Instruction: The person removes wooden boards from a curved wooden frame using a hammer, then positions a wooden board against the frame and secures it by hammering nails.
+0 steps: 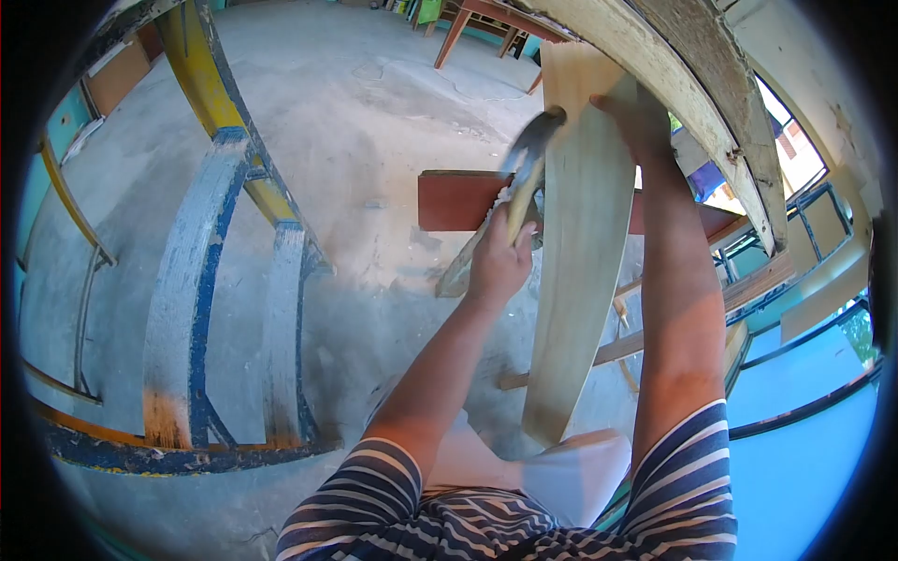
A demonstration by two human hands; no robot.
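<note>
My left hand (500, 262) is closed around the pale wooden handle of a hammer (520, 192), whose dark head is smeared by motion. The hammer's head is up beside the left edge of a long, light wooden board (582, 252); whether they touch I cannot tell. This board stands steeply in front of me, its lower end near my lap. Up by its top right edge, my right hand (638, 117) grips it, thumb on the near face and the other fingers mostly hidden. Behind the board, a reddish-brown panel (458, 201) shows on both sides.
A worn blue and yellow frame with whitish slats (192, 309) stands at left. Weathered beams (692, 103) arch overhead at upper right. Wooden strips (617, 348) lie behind the board. A reddish table (491, 11) is at the back, and a bright blue surface (795, 411) at right.
</note>
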